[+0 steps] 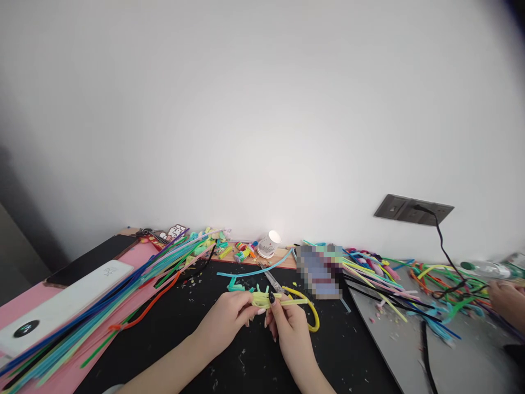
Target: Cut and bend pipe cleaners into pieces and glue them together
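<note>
Both hands meet over the black mat (197,339) and pinch pale yellow pipe cleaners (298,301). My left hand (227,317) grips their bent, bunched end, its fingers curled. Thumb and fingers of my right hand (290,325) press on the same strands, whose straight ends stick out to the right. Just beyond the fingers lie scissors (274,281), partly covered by the work. A deeper yellow pipe cleaner (315,314) curves beside my right hand. Behind my left hand are short teal pieces (234,285), and a long light blue pipe cleaner (262,270) arcs farther back.
Left, a bundle of coloured pipe cleaners (164,271) lies by a white slab-like device (61,306). A paper cup (268,245) stands tilted near the wall. A pixelated flat object (322,273) lies right of centre. At far right are a bottle (488,268) and another person's hand (506,301).
</note>
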`<state>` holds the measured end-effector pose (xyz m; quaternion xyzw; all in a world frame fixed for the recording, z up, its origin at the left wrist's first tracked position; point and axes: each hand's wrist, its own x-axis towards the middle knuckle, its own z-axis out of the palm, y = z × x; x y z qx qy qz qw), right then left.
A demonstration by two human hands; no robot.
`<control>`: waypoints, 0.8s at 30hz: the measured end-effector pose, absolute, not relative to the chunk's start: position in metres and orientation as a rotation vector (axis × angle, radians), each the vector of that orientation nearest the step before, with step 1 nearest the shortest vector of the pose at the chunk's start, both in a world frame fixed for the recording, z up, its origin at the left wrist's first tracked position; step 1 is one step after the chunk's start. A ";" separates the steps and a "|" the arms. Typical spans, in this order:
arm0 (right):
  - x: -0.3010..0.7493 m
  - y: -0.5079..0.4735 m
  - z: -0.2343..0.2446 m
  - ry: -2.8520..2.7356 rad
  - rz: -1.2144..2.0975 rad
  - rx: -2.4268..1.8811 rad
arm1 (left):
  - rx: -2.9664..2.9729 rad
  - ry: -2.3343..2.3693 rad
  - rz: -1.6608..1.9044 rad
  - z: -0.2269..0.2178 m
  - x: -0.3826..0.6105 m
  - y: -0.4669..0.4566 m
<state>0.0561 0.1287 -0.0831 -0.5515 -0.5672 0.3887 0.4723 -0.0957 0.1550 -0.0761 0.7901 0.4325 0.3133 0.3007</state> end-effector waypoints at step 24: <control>0.053 0.128 -0.077 -1.266 1.046 -1.275 | 2.706 1.186 0.607 -0.084 -0.094 0.153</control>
